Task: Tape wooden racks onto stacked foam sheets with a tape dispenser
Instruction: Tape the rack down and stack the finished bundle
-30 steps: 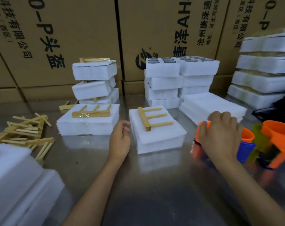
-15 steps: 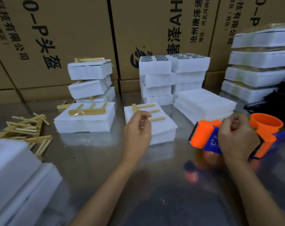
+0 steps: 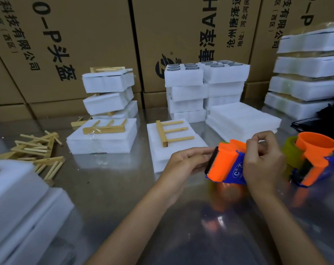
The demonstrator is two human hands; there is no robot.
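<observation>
Both hands on the tape dispenser (image 3: 227,165), held just above the bench (image 3: 124,197), right of centre. My right hand (image 3: 263,163) is wrapped round its blue-and-orange body from the top, fingers curled, thumb and forefinger pinched together above it; can't tell if there's tape between them. My left hand (image 3: 185,161) is at the serrated cutter end, fingertips pinching at the blade edge. Tape end itself not visible.

Target stack: the foam sheets (image 3: 173,150) sit just behind my left hand, partly covered by it. Wooden rack (image 3: 170,132) lies flat on top, spine to the left, three prongs pointing right. No tape visible on it.

Left of that, a second foam stack (image 3: 103,140) with a taped rack (image 3: 105,128) on top, clear tape showing across the spine. Behind it, a leaning pile of finished foam blocks (image 3: 108,92), another rack on the top one.

Loose wooden racks and sticks (image 3: 36,150) heaped at the left of the bench. A second dispenser (image 3: 315,155), orange and blue with a greenish roll, stands on the bench just right of my right hand. More foam blocks (image 3: 204,87) stacked in the middle back, flat foam sheets (image 3: 242,119) beside them, bigger foam stack (image 3: 307,73) far right. Cardboard cartons (image 3: 86,35) form the back wall.
</observation>
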